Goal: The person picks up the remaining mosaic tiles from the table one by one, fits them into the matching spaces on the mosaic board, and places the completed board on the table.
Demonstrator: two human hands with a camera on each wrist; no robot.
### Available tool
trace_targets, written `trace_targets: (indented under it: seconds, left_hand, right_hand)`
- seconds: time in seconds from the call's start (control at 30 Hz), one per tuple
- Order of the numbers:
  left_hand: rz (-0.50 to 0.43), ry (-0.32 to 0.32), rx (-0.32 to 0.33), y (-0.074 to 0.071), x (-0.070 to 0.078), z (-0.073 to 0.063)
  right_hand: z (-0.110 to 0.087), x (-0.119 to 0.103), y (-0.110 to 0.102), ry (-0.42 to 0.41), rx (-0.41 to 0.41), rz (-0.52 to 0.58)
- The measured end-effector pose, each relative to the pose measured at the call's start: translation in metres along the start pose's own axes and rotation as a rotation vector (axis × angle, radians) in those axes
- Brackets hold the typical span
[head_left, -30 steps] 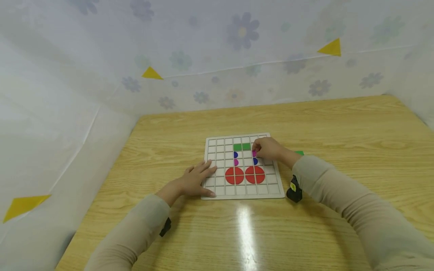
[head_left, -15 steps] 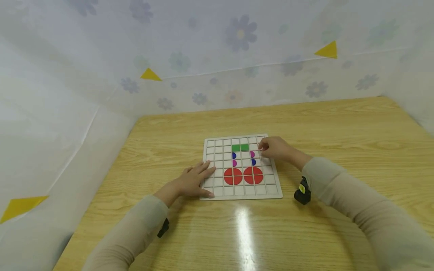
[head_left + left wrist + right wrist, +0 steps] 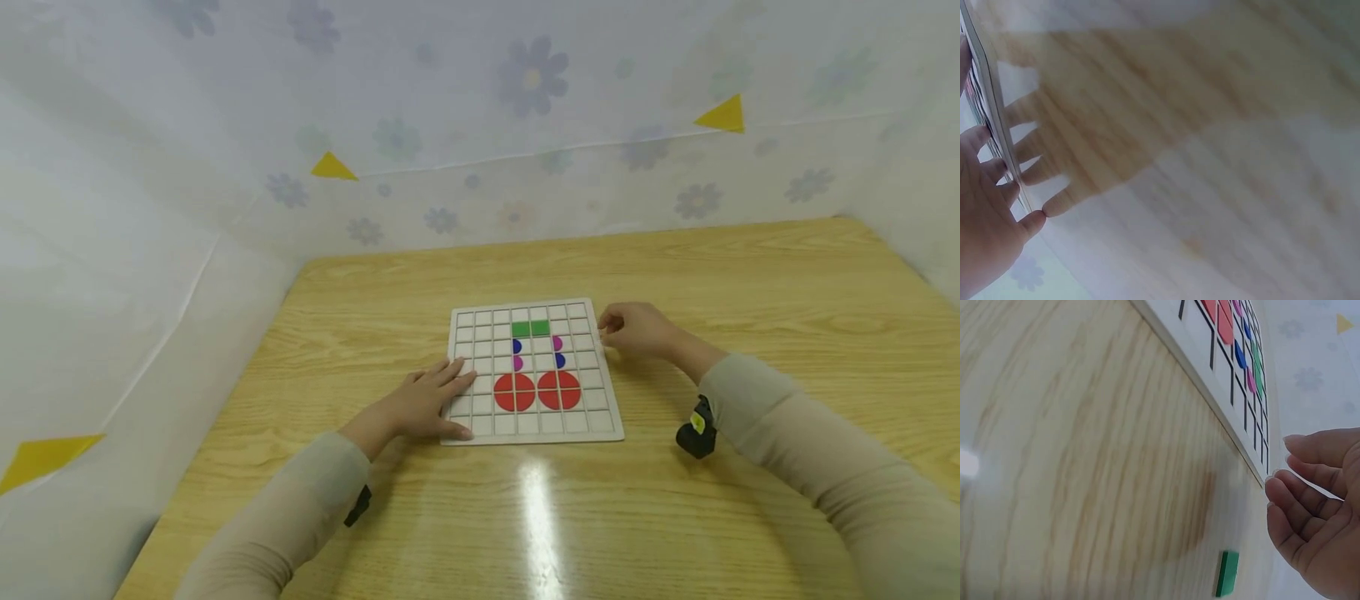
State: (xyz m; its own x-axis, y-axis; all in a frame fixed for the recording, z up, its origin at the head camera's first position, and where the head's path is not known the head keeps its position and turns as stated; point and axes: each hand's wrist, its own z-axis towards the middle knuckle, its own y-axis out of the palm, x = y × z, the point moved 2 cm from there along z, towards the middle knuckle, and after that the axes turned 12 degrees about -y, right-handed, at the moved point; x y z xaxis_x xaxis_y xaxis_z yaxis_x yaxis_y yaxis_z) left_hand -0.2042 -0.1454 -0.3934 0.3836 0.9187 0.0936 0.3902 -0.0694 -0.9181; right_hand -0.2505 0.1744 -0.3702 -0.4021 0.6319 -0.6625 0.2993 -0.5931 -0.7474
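Note:
A white gridded board (image 3: 483, 425) lies on the table, in the middle of the head view. My left hand (image 3: 427, 400) rests on its left edge with fingers spread. Just off the right edge is my right hand (image 3: 642, 330), its fingers loosely bent and nothing visible between them. Set in the grid are red quarter pieces (image 3: 504, 382) forming two circles, two green rectangles (image 3: 521, 329), and small blue (image 3: 560, 361) and pink half-circles (image 3: 557, 343). A loose green piece (image 3: 1227, 574) lies on the table near my right hand in the right wrist view; the head view hides it.
The wooden table (image 3: 375, 308) extends around the board. A white flowered curtain (image 3: 480, 108) with yellow triangles (image 3: 335, 166) hangs behind and at the sides. Light glares on the table (image 3: 540, 525) in front of the board.
My right hand has moved right, from the pink half-circle in the grid to beyond the board's right edge. The loose green piece has gone out of sight in the head view. My left hand stays put.

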Motion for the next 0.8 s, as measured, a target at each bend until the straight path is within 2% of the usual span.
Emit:
trace_targets:
  seconds: [0.33,0.8]
  left_hand:
    - [-0.032,-0.002,-0.015,0.0,-0.001,0.001]
    - [-0.063,-0.01,-0.026,0.003,0.0,0.002]
  right_hand:
    - [-0.018,0.02,-0.017,0.028,0.01,0.004]
    - [-0.037,0.035,-0.025,0.05,-0.002,0.007]
